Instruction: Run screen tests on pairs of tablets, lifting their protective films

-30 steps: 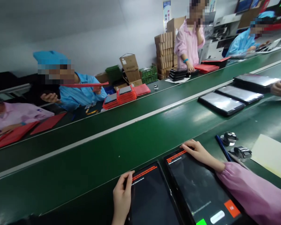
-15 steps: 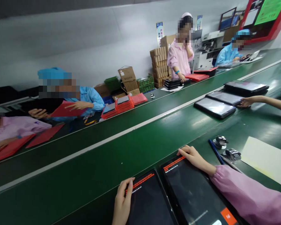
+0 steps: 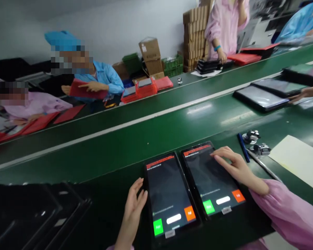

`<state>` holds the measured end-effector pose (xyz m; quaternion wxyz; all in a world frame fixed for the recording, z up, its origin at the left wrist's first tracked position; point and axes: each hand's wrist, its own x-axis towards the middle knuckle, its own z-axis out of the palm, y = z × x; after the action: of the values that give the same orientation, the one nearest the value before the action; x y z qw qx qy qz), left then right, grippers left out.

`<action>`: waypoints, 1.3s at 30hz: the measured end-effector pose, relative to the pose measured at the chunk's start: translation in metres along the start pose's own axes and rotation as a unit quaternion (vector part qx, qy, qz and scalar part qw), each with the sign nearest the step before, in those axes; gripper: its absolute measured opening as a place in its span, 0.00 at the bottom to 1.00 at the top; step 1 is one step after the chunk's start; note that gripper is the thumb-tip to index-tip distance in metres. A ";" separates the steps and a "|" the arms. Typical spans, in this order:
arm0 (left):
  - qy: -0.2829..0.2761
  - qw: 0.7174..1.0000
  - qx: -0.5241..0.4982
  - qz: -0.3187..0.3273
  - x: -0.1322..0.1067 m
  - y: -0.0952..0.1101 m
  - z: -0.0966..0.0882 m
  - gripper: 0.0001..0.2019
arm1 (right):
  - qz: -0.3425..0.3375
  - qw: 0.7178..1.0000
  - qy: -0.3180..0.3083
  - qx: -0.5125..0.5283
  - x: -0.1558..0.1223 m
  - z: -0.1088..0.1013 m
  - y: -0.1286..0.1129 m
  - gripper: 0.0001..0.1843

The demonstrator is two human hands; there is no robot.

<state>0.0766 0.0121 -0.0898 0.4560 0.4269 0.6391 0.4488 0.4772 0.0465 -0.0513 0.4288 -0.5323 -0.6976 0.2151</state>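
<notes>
Two black tablets lie side by side on the green conveyor belt [image 3: 135, 163] in front of me. Each screen has red text at the top, with a green button, a white pill and an orange Fail button low down. My right hand [image 3: 234, 166] rests its spread fingers on the screen of the right tablet [image 3: 211, 173]. My left hand [image 3: 133, 208] touches the left edge of the left tablet [image 3: 169, 194], its fingers apart. Neither hand holds anything.
A stack of black tablets [image 3: 33, 215] fills the lower left. To the right lie a blue pen [image 3: 243, 147], metal stamps [image 3: 250, 136] and a sheet of pale paper [image 3: 298, 163]. Further tablets [image 3: 261, 98] sit on the belt, near a co-worker's hand [image 3: 305, 93].
My view has tipped down, showing both tablets whole and a black stack at lower left. My right hand moved from the tablet's top edge onto its screen; my left slid to its side.
</notes>
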 end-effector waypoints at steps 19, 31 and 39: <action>-0.009 0.999 -0.019 -0.028 -0.076 -0.031 0.003 0.29 | -0.229 0.952 -0.173 -0.104 -0.068 0.004 -0.054 0.12; -0.026 0.995 0.035 0.084 -0.027 -0.010 -0.011 0.27 | -0.265 0.925 -0.119 -0.246 -0.031 -0.002 -0.044 0.12; -0.050 0.891 0.361 0.272 0.057 0.034 0.024 0.19 | -0.153 0.922 -0.157 -0.319 0.041 0.052 -0.006 0.28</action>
<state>0.0913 0.0790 -0.0732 0.1624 0.7411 0.5920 0.2717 0.4287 0.0911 -0.0597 0.1488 -0.4871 -0.8605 -0.0056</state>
